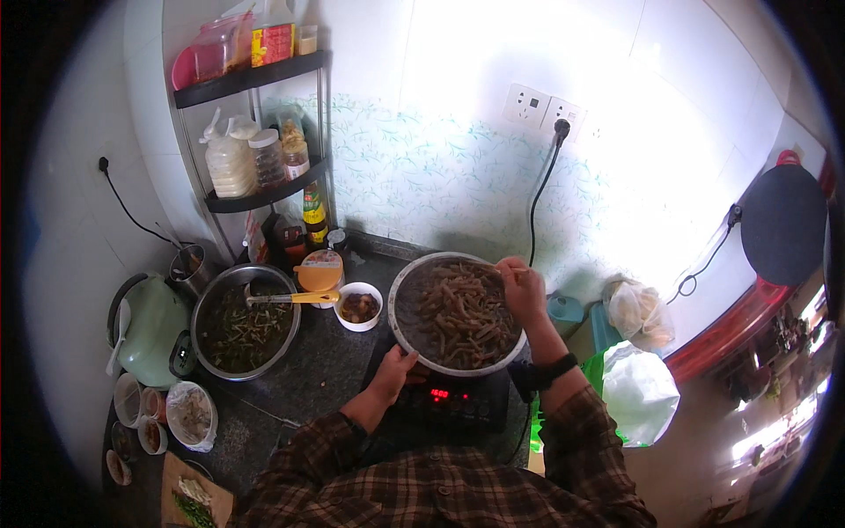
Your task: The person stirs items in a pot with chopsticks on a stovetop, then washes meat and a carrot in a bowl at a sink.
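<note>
A wide round pan point(392, 310) stands on a black induction cooker point(455, 412) with a lit red display. Brown strip-shaped pieces of food point(462, 317) lie in dark liquid inside it. At the pan's near left rim is my left hand point(393, 373), its thumb against the rim and its fingers partly hidden below. My right hand point(523, 290) is closed over the far right rim around a thin wooden utensil point(487, 267), seemingly chopsticks, whose tip reaches toward the food. Left of the pan sits a small white bowl point(358, 327) of dark food.
A steel basin point(198, 330) of cut greens in liquid carries a yellow-handled ladle point(310, 297). A green rice cooker point(153, 336), small bowls point(191, 416) and a cutting board point(221, 498) line the left. A corner rack point(264, 188) holds jars. Behind the pan hangs a power cord point(542, 191).
</note>
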Demonstrator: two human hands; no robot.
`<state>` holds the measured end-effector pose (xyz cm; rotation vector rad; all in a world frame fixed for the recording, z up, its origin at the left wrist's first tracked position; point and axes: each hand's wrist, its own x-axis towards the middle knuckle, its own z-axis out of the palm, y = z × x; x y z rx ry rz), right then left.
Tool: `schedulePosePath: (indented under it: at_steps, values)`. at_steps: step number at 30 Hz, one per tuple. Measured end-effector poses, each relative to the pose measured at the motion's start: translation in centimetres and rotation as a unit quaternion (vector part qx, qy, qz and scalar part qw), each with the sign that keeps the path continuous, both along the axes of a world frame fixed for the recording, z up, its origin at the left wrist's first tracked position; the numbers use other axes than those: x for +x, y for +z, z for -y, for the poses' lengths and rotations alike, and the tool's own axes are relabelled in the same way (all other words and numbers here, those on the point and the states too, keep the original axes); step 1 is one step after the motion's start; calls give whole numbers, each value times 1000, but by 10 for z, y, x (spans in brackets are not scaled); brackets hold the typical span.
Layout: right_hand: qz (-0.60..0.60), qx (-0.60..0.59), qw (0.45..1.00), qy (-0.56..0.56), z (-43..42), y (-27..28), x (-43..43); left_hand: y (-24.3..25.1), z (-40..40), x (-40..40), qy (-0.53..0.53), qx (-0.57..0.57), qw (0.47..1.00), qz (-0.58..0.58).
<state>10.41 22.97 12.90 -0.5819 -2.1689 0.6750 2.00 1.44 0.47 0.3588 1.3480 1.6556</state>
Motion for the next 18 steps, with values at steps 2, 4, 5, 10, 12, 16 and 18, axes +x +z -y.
schedulePosePath:
  at_steps: [2,4,5,10,12,16,18]
  values:
    - [-16,-3,1000,10,-18,-34,-8,-4,-5,0,-8,7,1000,2]
    - [-11,-6,999,38,-10,-47,-15,-9,-2,-2,-1,9,1000,5]
    - [-12,-6,999,40,-5,-54,-17,-11,-2,-3,0,9,1000,3]
    - [24,-21,991,126,48,-55,-2,-8,3,-3,1,15,1000,7]
    - [48,-2,988,148,67,-60,11,-7,4,-2,16,13,1000,7]
    - [103,129,956,243,83,-83,33,-9,1,0,9,6,1000,3]
    - [112,114,961,224,88,-82,32,-8,3,-1,1,-6,1000,-20]
